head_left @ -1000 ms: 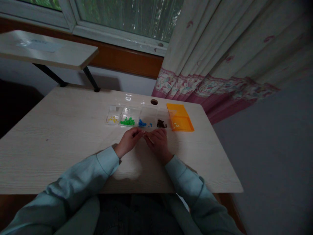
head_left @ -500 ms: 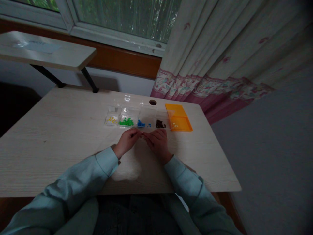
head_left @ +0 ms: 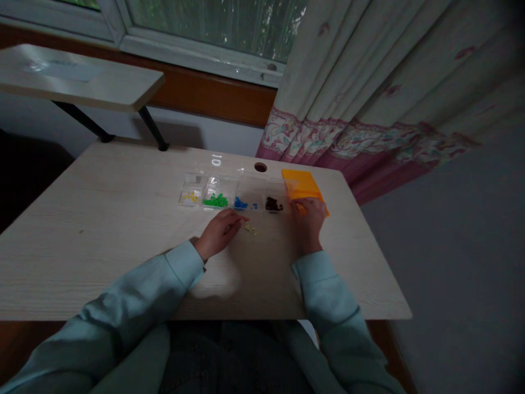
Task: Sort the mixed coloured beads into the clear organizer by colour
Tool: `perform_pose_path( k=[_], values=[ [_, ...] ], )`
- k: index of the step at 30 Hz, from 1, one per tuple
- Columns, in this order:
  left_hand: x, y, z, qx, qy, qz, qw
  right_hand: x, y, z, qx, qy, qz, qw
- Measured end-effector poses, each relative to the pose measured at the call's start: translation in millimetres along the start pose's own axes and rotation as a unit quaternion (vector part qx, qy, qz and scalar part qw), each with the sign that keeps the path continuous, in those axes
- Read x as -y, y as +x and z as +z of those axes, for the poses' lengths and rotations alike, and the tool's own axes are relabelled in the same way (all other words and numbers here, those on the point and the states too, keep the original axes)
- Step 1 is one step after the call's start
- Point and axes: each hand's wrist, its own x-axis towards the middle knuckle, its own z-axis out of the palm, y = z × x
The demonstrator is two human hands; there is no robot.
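Observation:
My left hand (head_left: 220, 232) is closed in a pinch, palm down above the table. From its fingertips trails a short cream-coloured string of tiny pieces (head_left: 250, 228); how they are joined is too small to tell. My right hand (head_left: 310, 219) reaches over the near part of an orange tray (head_left: 302, 178), fingers bent down and together. Whether a piece is between them I cannot make out, and the hand hides the tray's contents. Beyond the hands are clear open boxes holding yellow bits (head_left: 190, 197), green bits (head_left: 216, 201), blue bits (head_left: 240, 203) and dark brown bits (head_left: 273, 204).
The boxes stand in a row on a pale wooden table (head_left: 123, 246). Behind them is a round cable hole (head_left: 260, 167). A raised shelf (head_left: 82, 82) on black legs stands at the back left. A curtain (head_left: 348, 109) hangs by the window at the back right.
My right hand has left the left hand's fingertips and moved right to the orange tray. The cream string now shows beside my left hand, which stays near its place.

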Motion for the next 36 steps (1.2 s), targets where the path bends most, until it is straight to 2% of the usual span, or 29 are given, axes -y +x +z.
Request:
perform_pose_path(
  k=[2,4,12,18,26,31,36],
  values=[
    [2,0,-1.8,-0.002,0.016,0.009,1.000,-14,3,-1,0.010,-0.038,0.051,0.998],
    [4,0,-2.3,0.000,0.024,0.012,1.000,-19,1,-1,0.016,-0.053,0.071,0.996],
    [9,0,-1.0,-0.013,0.021,0.024,0.999,-20,-5,1,0.015,-0.096,0.070,0.993],
    [12,2,-3.8,-0.010,0.045,0.028,0.999,-20,-2,0,-0.016,-0.069,0.079,0.994],
    [16,1,-0.5,0.063,0.162,0.060,0.983,5,-7,0,-0.004,-0.006,-0.021,1.000],
    [17,3,3.2,0.065,0.200,0.066,0.975,21,-14,4,-0.002,0.024,-0.089,0.996],
    [16,4,5.1,0.067,0.223,0.070,0.970,31,-17,4,0.017,0.048,-0.111,0.992]
  ],
)
